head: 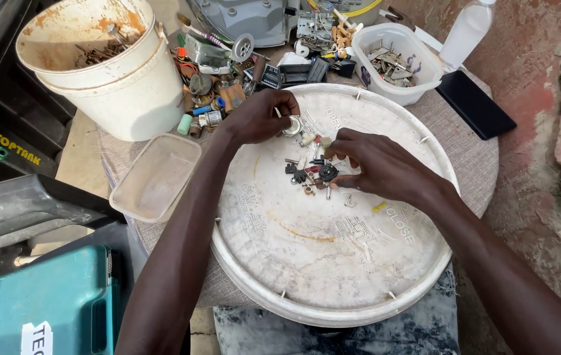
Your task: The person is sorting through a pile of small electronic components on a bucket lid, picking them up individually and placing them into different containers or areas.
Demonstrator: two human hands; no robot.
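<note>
Both hands are seen at work over a large round white lid that serves as a tray. At the far edge of that lid, the left hand is curled, its fingers pinched on a small silvery round part. Nearer the lid's middle, the right hand is bent over a little heap of small parts, its fingertips closed on a black toothed piece that rests on the lid.

A sorting step appears to be in hand: pieces are being picked from the heap one by one. A fine, steady pinch would be called for, so that neighbouring bits are not scattered.

Left of the lid, a clear rectangular tub and a white bucket are set; beyond it, a white tub of metal bits.
</note>
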